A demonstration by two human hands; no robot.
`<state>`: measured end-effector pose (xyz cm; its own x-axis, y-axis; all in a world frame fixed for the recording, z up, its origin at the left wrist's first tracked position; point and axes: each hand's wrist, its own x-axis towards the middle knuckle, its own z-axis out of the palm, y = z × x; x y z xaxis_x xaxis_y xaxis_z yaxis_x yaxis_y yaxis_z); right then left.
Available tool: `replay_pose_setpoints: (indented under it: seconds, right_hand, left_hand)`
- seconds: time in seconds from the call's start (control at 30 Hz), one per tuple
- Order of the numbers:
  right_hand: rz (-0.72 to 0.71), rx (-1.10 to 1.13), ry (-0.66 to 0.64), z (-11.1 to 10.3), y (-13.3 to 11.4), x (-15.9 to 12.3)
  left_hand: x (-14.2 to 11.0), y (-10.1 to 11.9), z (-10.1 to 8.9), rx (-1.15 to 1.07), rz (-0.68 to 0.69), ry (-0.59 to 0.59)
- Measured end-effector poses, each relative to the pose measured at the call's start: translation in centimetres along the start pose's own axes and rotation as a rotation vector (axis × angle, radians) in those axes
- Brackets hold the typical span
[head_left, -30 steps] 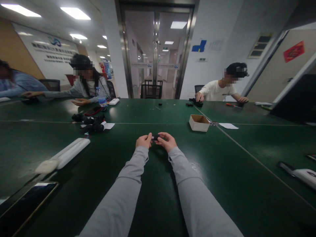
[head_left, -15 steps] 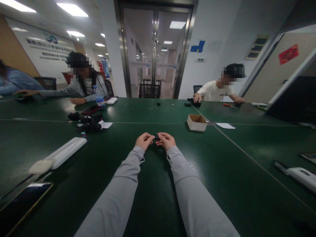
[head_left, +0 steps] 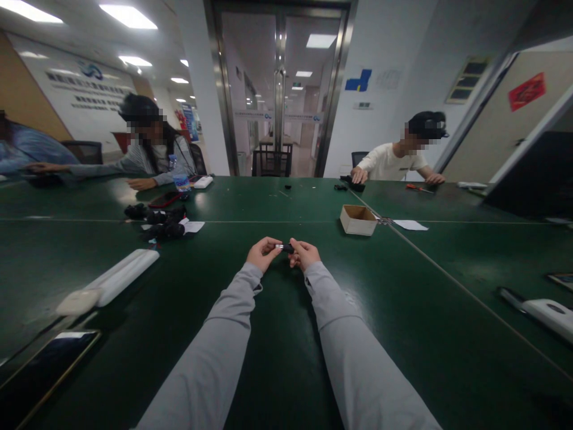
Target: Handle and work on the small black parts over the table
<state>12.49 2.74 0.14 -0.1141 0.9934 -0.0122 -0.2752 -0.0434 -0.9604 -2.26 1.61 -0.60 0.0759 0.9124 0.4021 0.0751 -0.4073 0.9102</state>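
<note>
My left hand [head_left: 262,253] and my right hand [head_left: 304,253] meet just above the dark green table [head_left: 286,334], arms in grey sleeves stretched forward. Both pinch a small dark part with a light metallic end [head_left: 284,246] between their fingertips. The fingers of each hand are curled closed round it. What the part is I cannot make out at this size.
A small open cardboard box [head_left: 359,219] sits ahead to the right. A pile of black parts [head_left: 161,224] lies ahead left, with a white bar-shaped device [head_left: 120,276] and a phone [head_left: 45,373] nearer. Three other people sit at the far side. Another white device [head_left: 548,313] lies right.
The hands stayed together over the table. The small part has turned between the fingertips, so a light metallic end now shows. The view shifted only slightly.
</note>
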Motion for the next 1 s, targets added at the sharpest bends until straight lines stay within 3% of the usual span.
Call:
replay_pose_setpoints:
  seconds: [0.4, 0.83, 1.0]
  right_hand:
    - [-0.011, 0.017, -0.010, -0.1, 0.1, 0.1]
    - [-0.082, 0.035, -0.063, -0.4, 0.9, 0.6]
    - [-0.123, 0.036, -0.119, -0.4, 1.0, 0.6]
  left_hand:
    - [-0.2, 0.7, -0.1, 0.107, -0.022, 0.010]
    - [0.2, -0.5, -0.2, 0.073, -0.102, 0.064]
    - [0.1, -0.1, -0.4, 0.193, -0.181, 0.112]
